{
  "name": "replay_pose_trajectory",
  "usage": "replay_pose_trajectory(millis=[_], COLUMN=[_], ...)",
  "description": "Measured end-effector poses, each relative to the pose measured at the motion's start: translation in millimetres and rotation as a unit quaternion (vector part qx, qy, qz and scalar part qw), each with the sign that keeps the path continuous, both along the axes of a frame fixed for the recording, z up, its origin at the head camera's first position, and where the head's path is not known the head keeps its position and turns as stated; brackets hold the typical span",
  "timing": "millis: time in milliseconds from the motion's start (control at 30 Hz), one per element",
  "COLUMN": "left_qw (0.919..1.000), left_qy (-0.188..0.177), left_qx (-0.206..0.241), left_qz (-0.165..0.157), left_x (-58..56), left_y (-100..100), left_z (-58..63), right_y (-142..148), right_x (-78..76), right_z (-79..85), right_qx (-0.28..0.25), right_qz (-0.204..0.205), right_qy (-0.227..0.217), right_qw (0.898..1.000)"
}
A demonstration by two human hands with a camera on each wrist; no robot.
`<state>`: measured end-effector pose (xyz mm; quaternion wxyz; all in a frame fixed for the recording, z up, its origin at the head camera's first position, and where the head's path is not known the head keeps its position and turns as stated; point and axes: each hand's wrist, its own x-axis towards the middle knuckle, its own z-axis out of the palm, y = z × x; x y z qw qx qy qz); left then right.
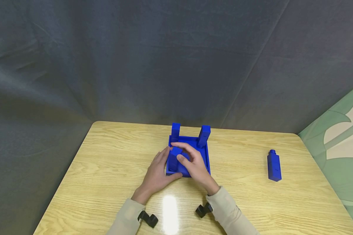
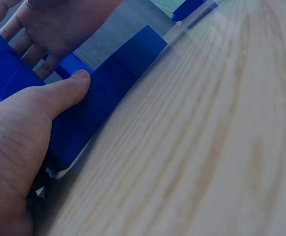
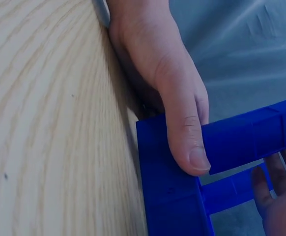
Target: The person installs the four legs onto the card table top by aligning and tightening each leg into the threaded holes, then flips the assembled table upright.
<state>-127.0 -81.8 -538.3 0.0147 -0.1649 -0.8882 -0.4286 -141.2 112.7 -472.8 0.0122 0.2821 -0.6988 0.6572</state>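
A shallow blue square tray-like base (image 1: pixel 189 139) lies on the table with three blue posts standing at its corners. My left hand (image 1: pixel 157 174) grips its near left corner, thumb along the front wall (image 2: pixel 111 81) and fingers down the left side. The near left post (image 1: pixel 173 161) rises between both hands. Around its upper part curl the thumb and fingers of my right hand (image 1: pixel 195 163), reaching over the base. At the back stand the far left post (image 1: pixel 175 132) and the far right post (image 1: pixel 204 134). The near right corner is partly hidden by my right hand.
A loose blue post (image 1: pixel 274 167) with a round knobbed end lies farther right on the wooden table (image 1: pixel 106 156). Dark grey cloth (image 1: pixel 176 65) hangs behind the table's back edge. A green and cream patterned surface (image 1: pixel 347 156) borders the right side.
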Motion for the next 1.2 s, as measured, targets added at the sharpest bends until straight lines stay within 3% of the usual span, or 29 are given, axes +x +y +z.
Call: replay_pose_trajectory(millis=[133, 300, 433, 600, 733, 867, 1200], left_qw=[1.0, 1.0, 1.0, 1.0, 1.0, 0.9996, 0.9999], left_qy=[0.004, 0.002, -0.002, -0.004, 0.005, 0.025, 0.009], left_qx=[0.001, 0.002, 0.004, 0.004, 0.003, 0.005, 0.009], left_qz=[-0.001, -0.002, -0.001, 0.002, -0.002, -0.011, -0.003], left_x=[0.0, 0.2, 0.6, 0.8, -0.1, -1.7, -0.4], left_y=[0.0, 0.1, -0.3, -1.0, -0.5, -0.2, -0.4], left_z=[0.0, 0.7, 0.6, 0.0, -0.6, -1.9, -0.3], right_y=[-2.6, -6.0, -7.6, -5.8, -2.8, -1.4, -2.5], right_x=[1.0, 2.9, 3.7, 2.9, 0.6, -1.0, 0.6], right_z=[-1.7, -0.9, 1.4, -0.3, -3.2, -4.5, -4.8], right_qx=[0.03, 0.067, 0.076, 0.069, 0.022, -0.015, -0.022], right_qz=[-0.054, -0.142, -0.167, -0.132, -0.046, 0.026, 0.032], right_qy=[0.012, 0.038, 0.055, 0.054, 0.032, 0.006, -0.006], right_qw=[0.998, 0.987, 0.981, 0.987, 0.998, 1.0, 0.999])
